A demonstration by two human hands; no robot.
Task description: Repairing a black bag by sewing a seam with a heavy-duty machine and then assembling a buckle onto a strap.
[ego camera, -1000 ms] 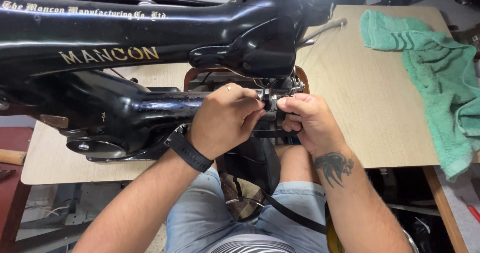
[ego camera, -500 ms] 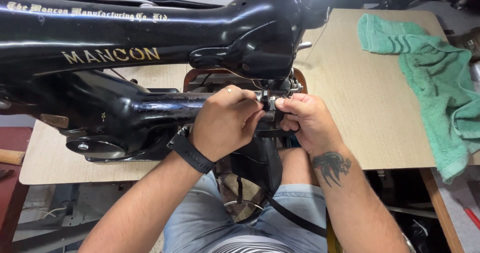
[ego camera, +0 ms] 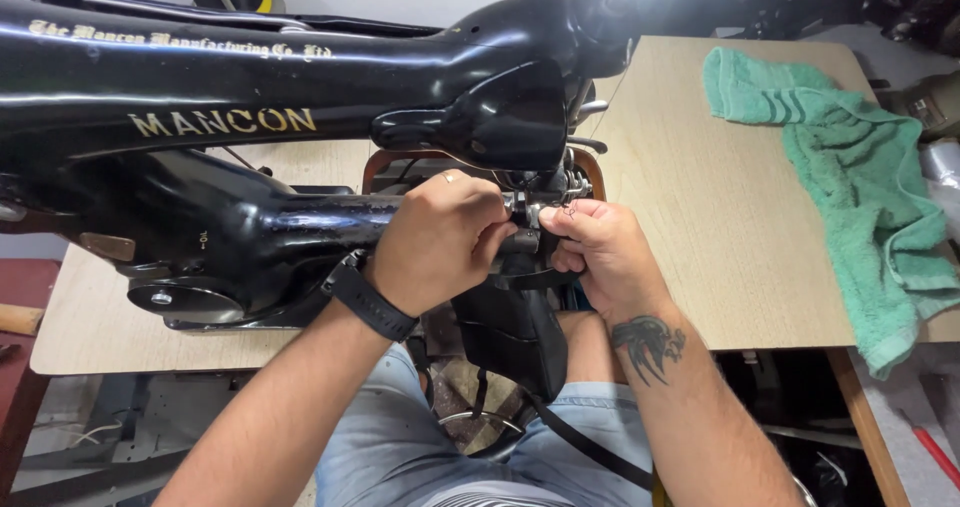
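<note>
A glossy black sewing machine (ego camera: 230, 157) with gold lettering stands on a light wooden table (ego camera: 720, 217). My left hand (ego camera: 435, 239), with a black band on its wrist, grips the end of the machine's lower cylinder arm. My right hand (ego camera: 600, 252), tattooed at the wrist, pinches a small metal part (ego camera: 535, 212) at that same tip, under the machine's head. A black leather piece (ego camera: 515, 332) with a strap hangs from the arm tip down to my lap.
A green towel (ego camera: 860, 177) lies crumpled over the table's right side and hangs off its front edge. Under the table are the stand, cables and dark clutter. A red object (ego camera: 935, 452) lies at the lower right.
Both hands keep their hold at the arm's tip with only slight finger movement. The view has shifted a little.
</note>
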